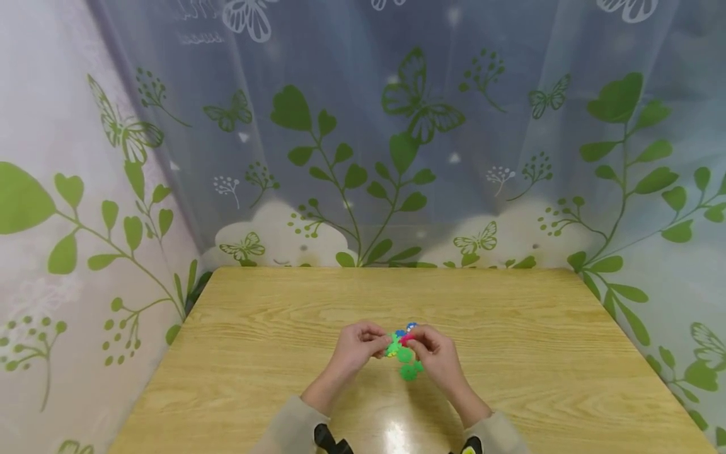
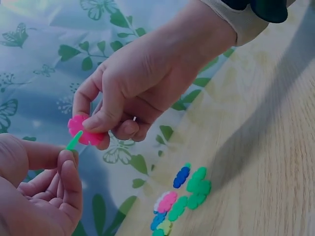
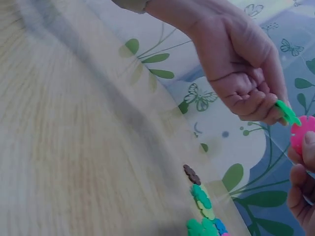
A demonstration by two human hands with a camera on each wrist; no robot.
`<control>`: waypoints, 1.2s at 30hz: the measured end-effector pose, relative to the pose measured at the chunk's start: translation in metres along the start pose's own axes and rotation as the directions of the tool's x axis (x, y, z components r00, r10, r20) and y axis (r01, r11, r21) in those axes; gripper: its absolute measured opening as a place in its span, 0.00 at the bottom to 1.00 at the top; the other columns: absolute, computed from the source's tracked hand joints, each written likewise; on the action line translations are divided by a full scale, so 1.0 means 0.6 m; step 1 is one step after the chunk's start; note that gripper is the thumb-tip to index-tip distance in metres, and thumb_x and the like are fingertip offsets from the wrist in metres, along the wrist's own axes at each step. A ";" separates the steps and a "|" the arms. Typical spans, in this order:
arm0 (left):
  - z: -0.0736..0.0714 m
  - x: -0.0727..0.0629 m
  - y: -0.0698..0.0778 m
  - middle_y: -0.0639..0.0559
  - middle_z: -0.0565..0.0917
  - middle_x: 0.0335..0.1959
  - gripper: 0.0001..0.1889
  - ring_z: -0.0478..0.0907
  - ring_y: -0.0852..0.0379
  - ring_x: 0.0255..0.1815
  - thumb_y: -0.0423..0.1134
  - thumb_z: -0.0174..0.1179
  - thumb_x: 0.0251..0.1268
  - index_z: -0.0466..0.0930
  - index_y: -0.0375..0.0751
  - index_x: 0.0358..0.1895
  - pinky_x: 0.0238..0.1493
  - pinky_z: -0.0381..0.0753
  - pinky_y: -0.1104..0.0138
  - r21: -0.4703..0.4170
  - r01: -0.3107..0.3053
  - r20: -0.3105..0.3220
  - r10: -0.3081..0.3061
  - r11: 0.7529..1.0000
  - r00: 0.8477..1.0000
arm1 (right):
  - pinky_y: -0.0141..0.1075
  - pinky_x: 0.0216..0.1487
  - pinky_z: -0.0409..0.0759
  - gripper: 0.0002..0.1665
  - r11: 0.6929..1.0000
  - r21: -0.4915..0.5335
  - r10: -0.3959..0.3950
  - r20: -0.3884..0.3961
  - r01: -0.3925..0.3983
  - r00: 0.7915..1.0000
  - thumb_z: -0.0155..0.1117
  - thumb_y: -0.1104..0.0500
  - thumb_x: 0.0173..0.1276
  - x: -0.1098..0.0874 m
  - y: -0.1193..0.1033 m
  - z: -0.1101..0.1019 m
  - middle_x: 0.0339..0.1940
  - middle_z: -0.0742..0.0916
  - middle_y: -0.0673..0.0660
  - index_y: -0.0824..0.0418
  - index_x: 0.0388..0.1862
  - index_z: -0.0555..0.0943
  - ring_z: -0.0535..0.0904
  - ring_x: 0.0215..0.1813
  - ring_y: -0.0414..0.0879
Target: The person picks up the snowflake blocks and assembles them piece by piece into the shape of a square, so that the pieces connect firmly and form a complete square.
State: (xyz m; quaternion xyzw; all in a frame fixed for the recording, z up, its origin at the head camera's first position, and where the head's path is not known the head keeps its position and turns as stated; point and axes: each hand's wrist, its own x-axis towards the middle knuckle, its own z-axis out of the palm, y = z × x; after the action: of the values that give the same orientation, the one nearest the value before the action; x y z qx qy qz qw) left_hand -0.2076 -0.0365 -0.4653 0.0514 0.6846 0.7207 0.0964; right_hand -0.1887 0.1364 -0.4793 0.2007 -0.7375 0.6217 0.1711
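Pink disc, pinched in the right hand, appears to touch the green disc pinched by the left hand above the surface. Both should handle as light, stiff plastic; hold each rim opposite the contact.

Smooth plastic-looking pink disc, smooth plastic-looking green disc, glossy wood-grained tabletop

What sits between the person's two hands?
A thin green piece, pinched by the left hand, and a pink disc, pinched by the right hand, close together; the left wrist view shows this.
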 end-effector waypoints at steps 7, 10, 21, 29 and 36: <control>0.002 0.008 -0.009 0.47 0.81 0.24 0.08 0.76 0.60 0.20 0.30 0.64 0.57 0.79 0.26 0.35 0.28 0.82 0.67 0.015 -0.004 -0.023 0.004 1.000 1.000 | 0.29 0.20 0.77 0.08 0.987 -0.118 -0.123 -0.077 0.113 0.989 0.63 0.80 0.52 -0.006 -0.015 0.018 0.23 0.81 0.64 0.71 0.27 0.78 0.75 0.21 0.50; -0.001 0.013 -0.008 0.44 0.82 0.26 0.08 0.76 0.60 0.20 0.31 0.63 0.58 0.79 0.26 0.36 0.28 0.82 0.68 0.002 -0.016 -0.019 0.016 1.000 1.000 | 0.30 0.23 0.79 0.07 0.980 -0.172 -0.122 -0.097 0.104 0.988 0.65 0.79 0.52 0.000 -0.024 0.023 0.24 0.83 0.62 0.70 0.27 0.79 0.78 0.24 0.51; -0.005 -0.003 0.034 0.53 0.80 0.25 0.12 0.76 0.57 0.23 0.30 0.57 0.63 0.74 0.24 0.45 0.22 0.79 0.69 0.030 -0.039 0.120 0.035 0.999 0.992 | 0.29 0.30 0.82 0.03 0.992 -0.098 0.074 -0.033 -0.077 0.997 0.63 0.75 0.58 0.011 -0.028 0.011 0.28 0.83 0.63 0.71 0.31 0.79 0.79 0.30 0.50; -0.005 -0.008 0.049 0.53 0.80 0.24 0.13 0.76 0.57 0.22 0.31 0.58 0.63 0.75 0.26 0.47 0.19 0.77 0.69 0.098 -0.084 0.095 0.075 0.992 0.993 | 0.28 0.27 0.78 0.05 0.971 -0.188 0.140 -0.037 -0.145 0.989 0.65 0.70 0.58 0.016 0.006 -0.016 0.28 0.83 0.59 0.68 0.35 0.80 0.77 0.28 0.45; -0.009 -0.014 0.039 0.53 0.80 0.24 0.11 0.75 0.58 0.21 0.31 0.59 0.63 0.77 0.29 0.47 0.17 0.72 0.73 0.095 -0.057 0.106 0.047 0.994 0.993 | 0.30 0.31 0.79 0.09 0.893 -0.360 0.287 -0.003 -0.269 0.958 0.67 0.66 0.59 -0.004 0.075 -0.045 0.31 0.84 0.54 0.66 0.39 0.83 0.76 0.31 0.43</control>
State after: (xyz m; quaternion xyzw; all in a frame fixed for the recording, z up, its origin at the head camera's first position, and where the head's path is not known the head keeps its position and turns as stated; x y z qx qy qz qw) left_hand -0.2021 -0.0445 -0.4417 0.1114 0.7116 0.6848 0.1104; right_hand -0.2092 0.1699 -0.5140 0.0744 -0.8632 0.4901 0.0956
